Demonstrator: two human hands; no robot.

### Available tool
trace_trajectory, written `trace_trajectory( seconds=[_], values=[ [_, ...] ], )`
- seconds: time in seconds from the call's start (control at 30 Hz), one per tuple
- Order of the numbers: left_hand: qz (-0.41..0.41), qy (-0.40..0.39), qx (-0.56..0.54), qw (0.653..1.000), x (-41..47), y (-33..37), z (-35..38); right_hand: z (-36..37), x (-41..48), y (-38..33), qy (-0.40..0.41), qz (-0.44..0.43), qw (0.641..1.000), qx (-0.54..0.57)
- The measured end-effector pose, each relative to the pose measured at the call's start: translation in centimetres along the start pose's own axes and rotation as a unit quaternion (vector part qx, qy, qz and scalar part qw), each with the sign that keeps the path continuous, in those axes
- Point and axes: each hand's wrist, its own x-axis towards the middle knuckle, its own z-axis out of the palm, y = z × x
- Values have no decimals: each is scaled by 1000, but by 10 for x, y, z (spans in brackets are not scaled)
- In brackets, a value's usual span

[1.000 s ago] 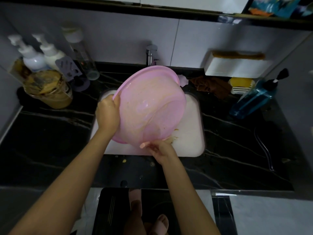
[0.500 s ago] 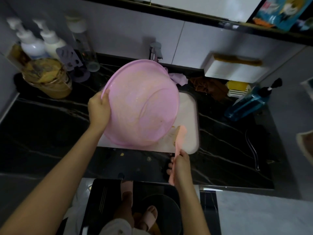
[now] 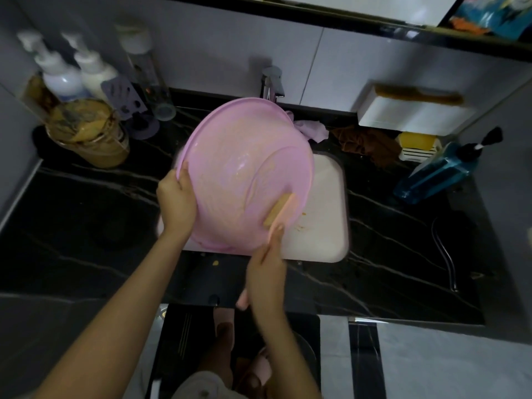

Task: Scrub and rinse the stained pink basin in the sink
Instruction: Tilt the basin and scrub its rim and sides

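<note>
Now | grips basin (image 3: 244, 174) rim with left hand (image 3: 177, 197), tilting it over sink (image 3: 325, 226) to expose stains | holds brush (image 3: 277, 208) in right hand (image 3: 266, 272) at inner wall

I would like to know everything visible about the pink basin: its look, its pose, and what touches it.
The pink basin is round, glossy plastic, with a flat bottom and a rim. Yellowish stains smear its inside. It is tilted steeply over the white sink, inside facing the person. The left hand grips its left rim; the brush in the right hand lies against its lower right wall.
</note>
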Motion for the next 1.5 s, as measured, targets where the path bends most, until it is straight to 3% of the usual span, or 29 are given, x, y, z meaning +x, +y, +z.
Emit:
trace_trajectory(
  seconds=[0.1,0.17,0.27,0.37,0.47,0.53,0.67,0.77,0.83,0.9,1.0,1.07,1.13,1.23,1.4,1.5],
  values=[
    [7,-1,0,1000,-5,-1,3,-15,56,-1,34,87,996,10],
    [6,-9,6,1000,-11,-2,5,-7,34,-2,16,122,992,41],
    [7,-9,13,1000,-10,-2,4,12,-37,-14,-48,56,995,70],
    [-1,-10,15,1000,-4,-1,1,10,-14,-17,-34,-9,999,34],
    [1,-11,10,1000,-7,1,3,1,38,-5,18,96,993,61],
    [8,-19,9,1000,-14,2,3,12,18,0,3,160,983,94],
    [18,-49,3,999,-12,-3,-1,33,-40,-14,-58,101,984,131],
    [12,-26,-4,1000,-3,-6,-2,20,-2,-15,-10,80,991,108],
    [3,-27,2,1000,-4,-6,0,11,17,-14,-7,125,987,97],
    [-2,-39,-2,999,-5,-10,2,9,-2,-18,-46,133,985,100],
    [-2,-44,4,999,0,-11,1,8,-48,-27,-131,78,985,84],
    [-4,-44,15,999,1,-8,-3,7,-45,-22,-121,67,988,65],
    [-14,-49,17,999,1,-4,-4,5,-19,-14,-76,111,989,57],
    [-19,-58,16,998,-1,-4,-3,5,-5,-11,-92,207,967,117],
    [-16,-66,15,998,-1,0,-6,10,-41,-35,-172,127,968,128],
    [-23,-69,21,997,-6,6,-7,6,-8,-42,-145,186,965,116]
  ],
)
